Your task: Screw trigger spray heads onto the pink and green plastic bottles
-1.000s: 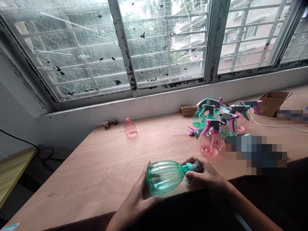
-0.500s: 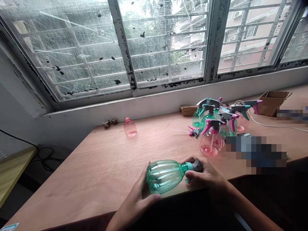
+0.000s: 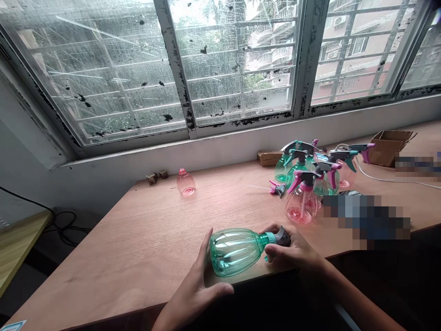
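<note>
Green bottle (image 3: 234,253) sideways by the edge of the desk (image 3: 138,248), room back to pink bottle (image 3: 186,184), right hand (image 3: 298,250) pinching the sprayer (image 3: 282,236), left hand (image 3: 195,287) spread around the base (image 3: 216,257)

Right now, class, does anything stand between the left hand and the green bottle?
Nothing visible does. The left hand is spread at the base of the green bottle; contact is unclear. The right hand grips the sprayer head.

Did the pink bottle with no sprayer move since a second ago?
No, the pink bottle stands in the same spot below the window frame.
</note>
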A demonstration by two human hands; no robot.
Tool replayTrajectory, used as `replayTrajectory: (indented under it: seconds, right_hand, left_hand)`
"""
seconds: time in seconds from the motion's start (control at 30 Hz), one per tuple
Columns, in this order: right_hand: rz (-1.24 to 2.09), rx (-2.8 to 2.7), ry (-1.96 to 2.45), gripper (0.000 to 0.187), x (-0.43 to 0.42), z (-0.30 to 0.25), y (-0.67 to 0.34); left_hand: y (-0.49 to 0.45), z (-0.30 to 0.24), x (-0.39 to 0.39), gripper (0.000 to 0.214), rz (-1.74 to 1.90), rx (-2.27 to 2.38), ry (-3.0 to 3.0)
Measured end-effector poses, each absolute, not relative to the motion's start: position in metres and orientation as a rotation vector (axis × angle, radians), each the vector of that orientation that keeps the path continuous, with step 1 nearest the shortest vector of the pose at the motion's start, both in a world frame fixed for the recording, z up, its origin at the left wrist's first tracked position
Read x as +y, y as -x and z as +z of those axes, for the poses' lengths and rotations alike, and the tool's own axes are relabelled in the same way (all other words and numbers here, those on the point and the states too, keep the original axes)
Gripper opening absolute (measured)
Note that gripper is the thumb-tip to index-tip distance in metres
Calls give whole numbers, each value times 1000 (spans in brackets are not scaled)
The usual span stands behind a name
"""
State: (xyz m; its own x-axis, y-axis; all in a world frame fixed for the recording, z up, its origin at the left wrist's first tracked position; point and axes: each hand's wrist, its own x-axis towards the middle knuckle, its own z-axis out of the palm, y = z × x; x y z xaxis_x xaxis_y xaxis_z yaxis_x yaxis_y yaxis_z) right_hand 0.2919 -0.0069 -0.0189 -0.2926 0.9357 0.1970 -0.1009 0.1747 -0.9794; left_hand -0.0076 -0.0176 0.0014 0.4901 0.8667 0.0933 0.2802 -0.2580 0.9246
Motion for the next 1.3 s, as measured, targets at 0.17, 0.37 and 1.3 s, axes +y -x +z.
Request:
replayTrajectory:
  seconds: [0.17, 0.37, 1.3]
  right_hand:
    - [1306, -1463, 894, 40, -7, -18, -291]
    - [1296, -1476, 909, 41, -5, -21, -293]
    - [1335, -1447, 861, 37, -6, -19, -289]
  left_hand:
    - [9, -1, -15, 84, 744, 979, -1740]
    - [5, 1, -16, 94, 783, 935, -1742]
    - [5, 0, -17, 93, 788, 942, -1734]
